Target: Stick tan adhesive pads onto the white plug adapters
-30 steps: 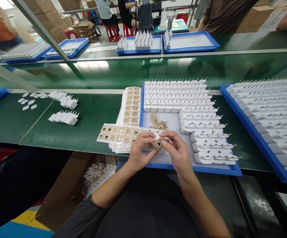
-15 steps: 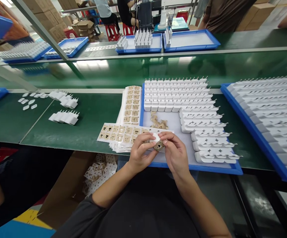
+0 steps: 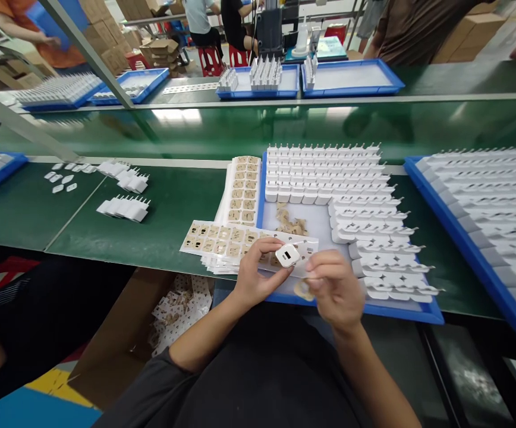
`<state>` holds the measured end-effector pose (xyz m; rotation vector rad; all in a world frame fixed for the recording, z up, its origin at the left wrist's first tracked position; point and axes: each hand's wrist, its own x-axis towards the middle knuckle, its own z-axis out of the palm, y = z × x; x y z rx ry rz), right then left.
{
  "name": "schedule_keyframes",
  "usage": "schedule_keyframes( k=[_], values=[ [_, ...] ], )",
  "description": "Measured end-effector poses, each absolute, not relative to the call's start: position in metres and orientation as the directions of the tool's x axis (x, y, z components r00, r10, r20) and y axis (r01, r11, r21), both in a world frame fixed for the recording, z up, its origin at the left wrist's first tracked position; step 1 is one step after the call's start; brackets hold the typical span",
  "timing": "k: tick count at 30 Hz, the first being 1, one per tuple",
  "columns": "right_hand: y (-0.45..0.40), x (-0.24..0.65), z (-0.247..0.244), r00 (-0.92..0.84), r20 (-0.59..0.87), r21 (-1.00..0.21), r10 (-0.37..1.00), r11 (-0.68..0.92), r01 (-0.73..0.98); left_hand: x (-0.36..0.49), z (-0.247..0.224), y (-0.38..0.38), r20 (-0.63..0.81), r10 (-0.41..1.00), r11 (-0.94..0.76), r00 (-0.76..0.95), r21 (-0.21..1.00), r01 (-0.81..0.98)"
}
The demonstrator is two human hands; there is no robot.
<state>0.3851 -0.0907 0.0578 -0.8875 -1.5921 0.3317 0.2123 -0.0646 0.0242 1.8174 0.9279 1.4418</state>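
My left hand [image 3: 258, 272] pinches a white plug-in charger [image 3: 287, 255], its face with a dark USB slot turned up toward me. To its right, my right hand [image 3: 339, 286] is closed on a small tan sticker piece [image 3: 304, 289], slightly blurred. A sheet of tan stickers [image 3: 222, 239], part of its right end stripped to white, lies under the charger on a stack of sheets. Behind my hands, the blue tray [image 3: 263, 178] carries rows of white chargers [image 3: 324, 169]. Crumpled tan scraps [image 3: 291, 220] rest on its floor.
Left on the green bench are loose chargers [image 3: 124, 208] and small white plates [image 3: 67, 179]. A second full tray [image 3: 476, 244] stands at right. Below the edge is a cardboard box [image 3: 106, 333] of used sheets. Someone in orange [image 3: 62, 56] holds a blue bin at far left.
My right hand has moved right and down, away from the charger, with a tan piece in its fingers. The charger's face, tan before, now shows white. The view has shifted slightly.
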Motion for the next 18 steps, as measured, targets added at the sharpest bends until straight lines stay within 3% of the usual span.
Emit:
schedule_keyframes(
  k=[3,5,7,10,14,18],
  values=[
    [-0.082,0.396,0.053,0.271,0.559,-0.792,0.784,0.407,0.454,0.211,0.026,-0.066,0.534,0.841,-0.541,0.091,0.824,0.170],
    [-0.070,0.405,0.049,0.295,0.504,-0.741,0.812,0.231,0.631,0.205,0.028,-0.063,0.553,0.832,-0.549,0.039,0.810,0.206],
    [-0.058,0.412,0.044,0.194,0.493,-0.609,0.848,0.177,0.773,0.188,0.030,-0.053,0.569,0.821,-0.534,-0.049,0.795,0.287],
    [-0.048,0.414,0.037,0.111,0.524,-0.506,0.845,0.203,0.838,0.137,0.031,-0.028,0.588,0.781,-0.423,-0.212,0.746,0.514],
    [-0.050,0.411,0.034,0.020,0.545,-0.495,0.838,0.303,0.815,0.047,0.024,0.007,0.481,0.809,-0.020,-0.337,0.597,0.802],
    [-0.049,0.413,0.027,-0.094,0.553,-0.474,0.828,0.406,0.781,-0.017,0.014,0.029,0.423,0.809,0.143,-0.408,0.533,0.834]
  ],
)
